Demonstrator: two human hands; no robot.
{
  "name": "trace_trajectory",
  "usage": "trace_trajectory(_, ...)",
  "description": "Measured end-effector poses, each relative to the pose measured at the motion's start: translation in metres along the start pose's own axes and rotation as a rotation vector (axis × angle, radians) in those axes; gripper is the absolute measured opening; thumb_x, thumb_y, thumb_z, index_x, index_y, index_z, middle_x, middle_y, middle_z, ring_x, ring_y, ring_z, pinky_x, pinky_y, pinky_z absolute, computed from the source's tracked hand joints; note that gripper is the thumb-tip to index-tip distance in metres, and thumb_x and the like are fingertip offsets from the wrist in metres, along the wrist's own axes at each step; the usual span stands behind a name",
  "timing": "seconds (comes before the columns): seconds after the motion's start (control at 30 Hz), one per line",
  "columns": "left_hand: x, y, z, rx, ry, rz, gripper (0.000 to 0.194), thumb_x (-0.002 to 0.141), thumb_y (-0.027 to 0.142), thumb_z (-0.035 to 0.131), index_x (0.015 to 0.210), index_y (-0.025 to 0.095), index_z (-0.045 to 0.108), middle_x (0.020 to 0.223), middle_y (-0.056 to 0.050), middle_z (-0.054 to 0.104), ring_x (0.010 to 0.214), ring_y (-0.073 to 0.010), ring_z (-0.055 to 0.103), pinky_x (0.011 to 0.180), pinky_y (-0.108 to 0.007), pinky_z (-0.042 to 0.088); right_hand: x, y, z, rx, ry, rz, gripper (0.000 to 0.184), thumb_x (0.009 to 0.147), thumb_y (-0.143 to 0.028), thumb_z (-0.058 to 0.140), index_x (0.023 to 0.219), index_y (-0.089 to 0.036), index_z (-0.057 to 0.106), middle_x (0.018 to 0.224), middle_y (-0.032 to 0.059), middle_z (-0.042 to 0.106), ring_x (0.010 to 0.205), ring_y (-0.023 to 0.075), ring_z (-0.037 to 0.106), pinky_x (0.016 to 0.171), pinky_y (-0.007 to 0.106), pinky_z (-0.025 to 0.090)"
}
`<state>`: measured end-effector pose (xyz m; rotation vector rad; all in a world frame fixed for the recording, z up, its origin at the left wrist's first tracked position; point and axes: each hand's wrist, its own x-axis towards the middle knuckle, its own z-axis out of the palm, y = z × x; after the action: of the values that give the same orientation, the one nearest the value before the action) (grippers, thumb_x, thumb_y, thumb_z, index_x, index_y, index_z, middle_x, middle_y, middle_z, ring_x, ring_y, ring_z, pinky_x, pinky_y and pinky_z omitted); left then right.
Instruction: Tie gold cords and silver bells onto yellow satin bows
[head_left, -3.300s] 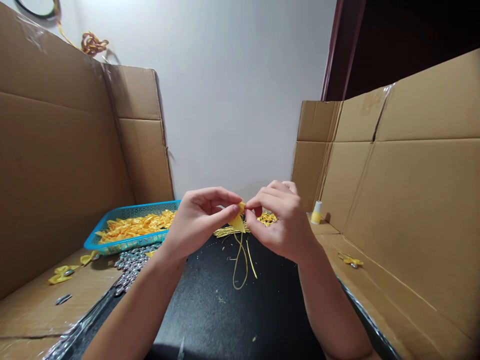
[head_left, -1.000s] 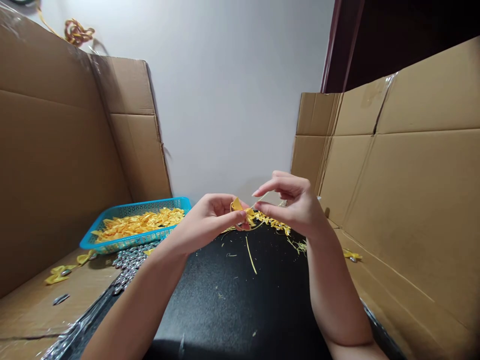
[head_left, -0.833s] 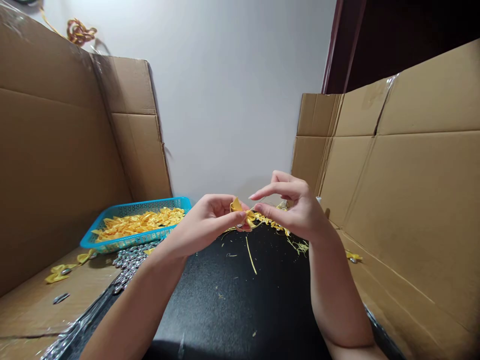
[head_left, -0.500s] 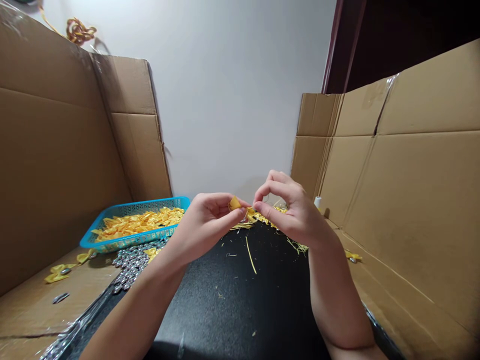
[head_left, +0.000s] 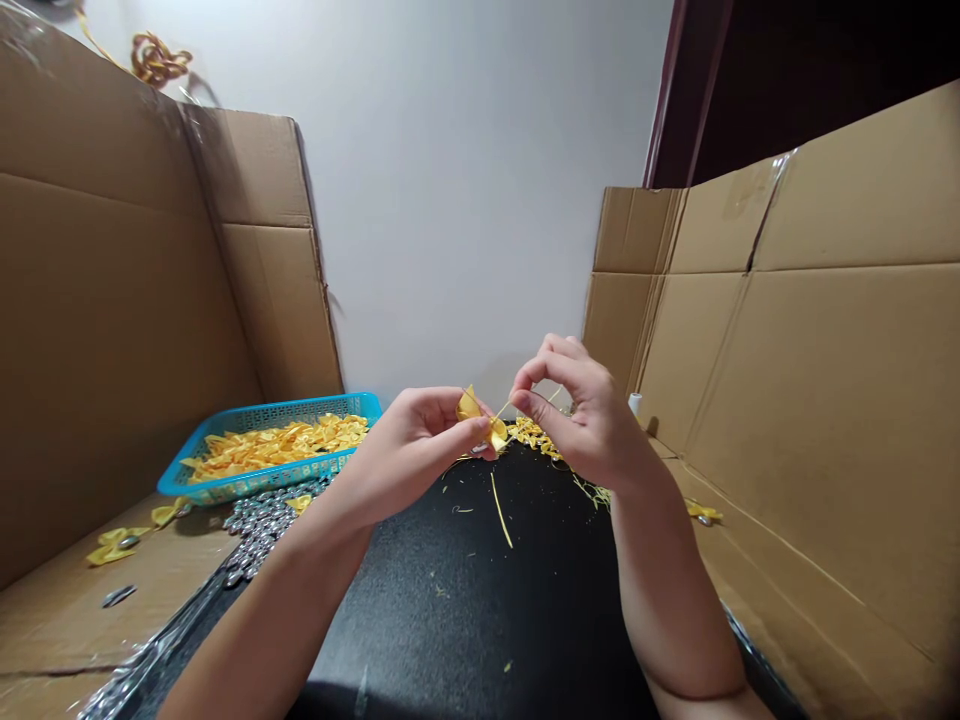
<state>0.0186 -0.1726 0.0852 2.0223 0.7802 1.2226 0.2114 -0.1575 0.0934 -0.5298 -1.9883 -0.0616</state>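
My left hand [head_left: 409,455] pinches a small yellow ribbon bow [head_left: 475,415] between thumb and forefinger, held above the black mat [head_left: 465,600]. Just to its right, my right hand [head_left: 581,415] pinches a thin yellow thread [head_left: 501,410] that runs taut from the bow to its fingertips. Both hands hover over the far middle of the mat. A loose length of yellow thread [head_left: 501,510] lies on the mat under them.
A blue basket [head_left: 225,487] of yellow ribbon pieces stands at the left, with a heap of silver metal clips [head_left: 259,525] in front. Finished yellow bows [head_left: 116,545] lie on cardboard. Cardboard walls [head_left: 825,380] close in both sides. A thread spool [head_left: 636,403] stands behind my right hand.
The long thread loop that hung below the bow is gone. My right hand has closed its fingers on the thread and drawn it up and to the right, so the thread is taut.
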Motion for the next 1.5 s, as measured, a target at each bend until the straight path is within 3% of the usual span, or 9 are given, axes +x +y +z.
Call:
trace_trajectory(0.37,0.000,-0.001,0.003,0.037,0.092,0.018,0.024,0.084,0.034,0.061,0.069,0.016,0.062,0.062,0.002,0.049,0.056,-0.0095,0.038,0.049,-0.024,0.028,-0.001,-0.006,-0.004,-0.023,-0.006,-0.070,0.006,0.088,-0.021,0.058,0.083,-0.024,0.059,0.080,0.0001,0.050,0.084,0.0181,0.048,0.078,0.032,0.038)
trace_trajectory(0.43,0.000,-0.001,0.004,0.050,0.096,0.019,0.027,0.085,0.036,0.061,0.067,0.015,0.061,0.060,0.002,0.047,0.055,-0.0097,0.035,0.049,-0.025,0.026,-0.002,-0.009,-0.004,-0.056,0.007,-0.058,0.005,0.088,-0.021,0.058,0.090,-0.025,0.061,0.087,0.0014,0.054,0.090,0.0194,0.050,0.083,0.034,0.038)
trace_trajectory(0.57,-0.002,0.000,0.005,0.074,0.120,0.023,0.030,0.085,0.036,0.060,0.064,0.016,0.057,0.057,0.003,0.041,0.054,-0.0095,0.031,0.048,-0.026,0.022,-0.006,-0.018,-0.005,-0.174,0.058,-0.049,0.021,0.079,-0.020,0.068,0.100,-0.025,0.063,0.116,0.0053,0.054,0.109,0.0249,0.047,0.095,0.041,0.036)
trace_trajectory(0.67,-0.002,0.002,0.006,0.098,0.144,0.013,0.030,0.083,0.036,0.061,0.063,0.015,0.057,0.054,0.004,0.040,0.053,-0.0094,0.030,0.047,-0.026,0.021,-0.010,-0.025,-0.005,-0.237,0.066,-0.138,0.016,0.076,-0.024,0.073,0.091,-0.027,0.067,0.105,0.0032,0.059,0.101,0.0239,0.050,0.089,0.039,0.038)
trace_trajectory(0.8,-0.003,0.003,0.006,0.052,0.135,0.033,0.029,0.083,0.036,0.062,0.064,0.014,0.060,0.058,0.002,0.048,0.056,-0.0100,0.036,0.050,-0.025,0.026,-0.010,-0.026,0.002,-0.359,0.144,-0.303,0.003,0.084,-0.026,0.070,0.085,-0.028,0.069,0.086,-0.0015,0.064,0.088,0.0191,0.054,0.089,0.040,0.033)
trace_trajectory(1.0,-0.002,0.003,0.003,-0.087,0.027,0.021,0.020,0.080,0.028,0.069,0.066,0.014,0.065,0.065,0.001,0.054,0.064,-0.0106,0.043,0.057,-0.022,0.034,-0.005,-0.012,0.008,-0.286,0.145,-0.484,0.010,0.088,-0.017,0.062,0.089,-0.025,0.067,0.082,-0.0037,0.070,0.082,0.0143,0.059,0.083,0.035,0.037)
trace_trajectory(1.17,-0.001,0.002,0.003,-0.181,-0.022,0.019,0.019,0.081,0.028,0.068,0.068,0.015,0.066,0.067,0.001,0.055,0.065,-0.0102,0.044,0.059,-0.021,0.036,-0.003,-0.007,0.009,-0.166,0.136,-0.490,0.006,0.083,-0.013,0.064,0.084,-0.020,0.065,0.078,-0.0017,0.070,0.076,0.0124,0.060,0.079,0.030,0.042)
trace_trajectory(1.3,-0.001,0.000,0.001,-0.125,-0.003,0.005,0.022,0.081,0.028,0.068,0.064,0.015,0.064,0.063,0.003,0.049,0.062,-0.0095,0.040,0.056,-0.020,0.031,-0.002,-0.007,0.011,-0.186,0.114,-0.488,0.007,0.083,-0.017,0.067,0.089,-0.021,0.068,0.081,-0.0005,0.069,0.079,0.0140,0.059,0.079,0.031,0.042)
trace_trajectory(1.5,-0.001,-0.001,0.000,-0.149,0.007,0.001,0.016,0.079,0.022,0.068,0.065,0.016,0.066,0.063,0.003,0.051,0.062,-0.0090,0.040,0.056,-0.020,0.032,-0.002,-0.007,0.011,-0.231,0.177,-0.546,0.010,0.085,-0.016,0.067,0.092,-0.022,0.069,0.081,-0.0010,0.071,0.075,0.0125,0.061,0.077,0.031,0.043)
